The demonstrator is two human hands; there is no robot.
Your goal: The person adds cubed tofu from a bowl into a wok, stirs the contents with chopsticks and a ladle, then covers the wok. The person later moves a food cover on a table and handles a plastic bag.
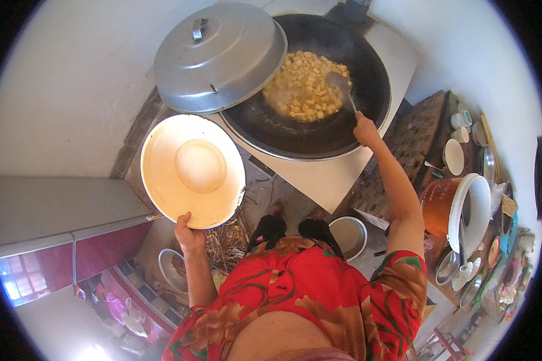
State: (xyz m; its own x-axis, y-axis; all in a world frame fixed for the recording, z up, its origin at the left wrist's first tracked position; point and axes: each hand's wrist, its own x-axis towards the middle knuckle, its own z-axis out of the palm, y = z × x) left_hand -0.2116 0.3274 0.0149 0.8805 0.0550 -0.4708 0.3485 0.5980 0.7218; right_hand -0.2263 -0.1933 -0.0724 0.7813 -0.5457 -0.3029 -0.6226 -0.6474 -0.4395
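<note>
My left hand (pixel 190 236) grips the rim of a wide, cream enamel basin (pixel 162 159) with a dark, chipped edge. Nothing lies in the basin, which is held tilted beside the stove. My right hand (pixel 366 129) is closed round the handle of a metal ladle (pixel 337 80), its bowl resting in diced, pale yellow food (pixel 310 90). That food sits in broth at the middle of a large black wok (pixel 319 141), with some steam over it. A big domed aluminium lid (pixel 235 54) leans across the wok's left side.
A white stove top (pixel 331 180) surrounds the wok. On the right, a brick ledge (pixel 397 144) holds cups and bowls near an orange bucket (pixel 438 201). Dry twigs (pixel 227 243) and a metal basin (pixel 348 236) lie by my feet. A grey-topped cabinet (pixel 54 207) stands at left.
</note>
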